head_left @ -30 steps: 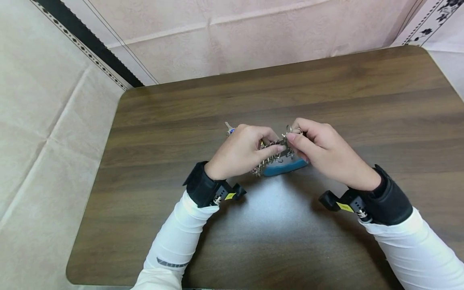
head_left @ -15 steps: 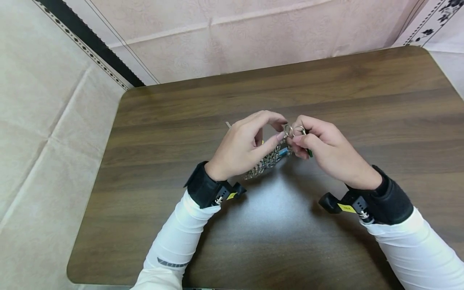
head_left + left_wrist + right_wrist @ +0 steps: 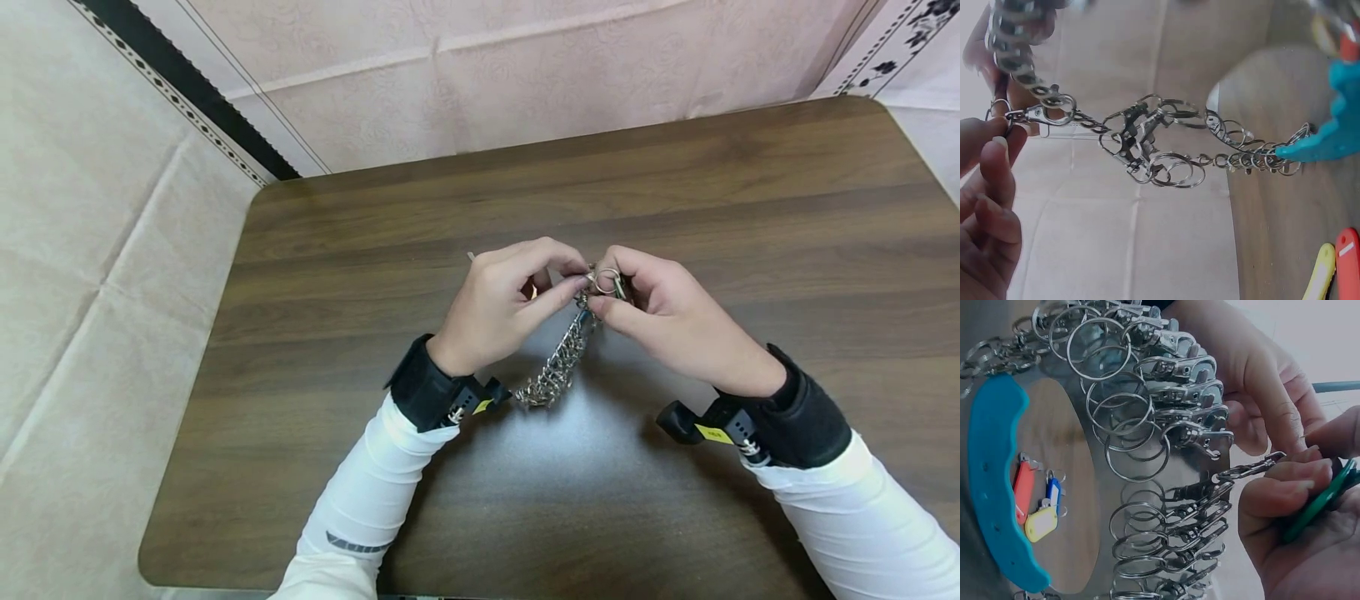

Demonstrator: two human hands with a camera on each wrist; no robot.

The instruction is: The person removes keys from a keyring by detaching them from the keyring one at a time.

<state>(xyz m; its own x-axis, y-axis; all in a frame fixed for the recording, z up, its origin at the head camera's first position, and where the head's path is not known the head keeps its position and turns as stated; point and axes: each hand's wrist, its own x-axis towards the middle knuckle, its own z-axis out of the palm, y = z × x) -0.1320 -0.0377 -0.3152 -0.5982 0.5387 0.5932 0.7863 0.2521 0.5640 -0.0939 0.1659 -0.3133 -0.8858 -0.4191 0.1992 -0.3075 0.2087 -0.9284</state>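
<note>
A long string of metal split rings and swivel clasps (image 3: 555, 371) hangs below both hands. My left hand (image 3: 510, 296) pinches a clasp at its upper end between thumb and forefinger. Right beside it, my right hand (image 3: 660, 312) grips a green key tag (image 3: 1319, 509), partly hidden in the palm, with its ring (image 3: 606, 282) showing at the fingertips. In the left wrist view, fingers meet at a small ring beside a swivel clasp (image 3: 1041, 115). A teal scalloped strip (image 3: 988, 475) hangs with the rings and shows large in the right wrist view.
Loose key tags lie on the wooden table (image 3: 300, 400): red (image 3: 1023, 490), yellow (image 3: 1041, 524) and blue (image 3: 1054, 490). In the head view they are mostly behind the left hand. Pale cloth (image 3: 450, 83) hangs beyond the table's far edge.
The string of rings has swung down and toward the person, and the teal strip has turned nearly out of sight in the head view. The left thumb and forefinger have parted, then closed again.
</note>
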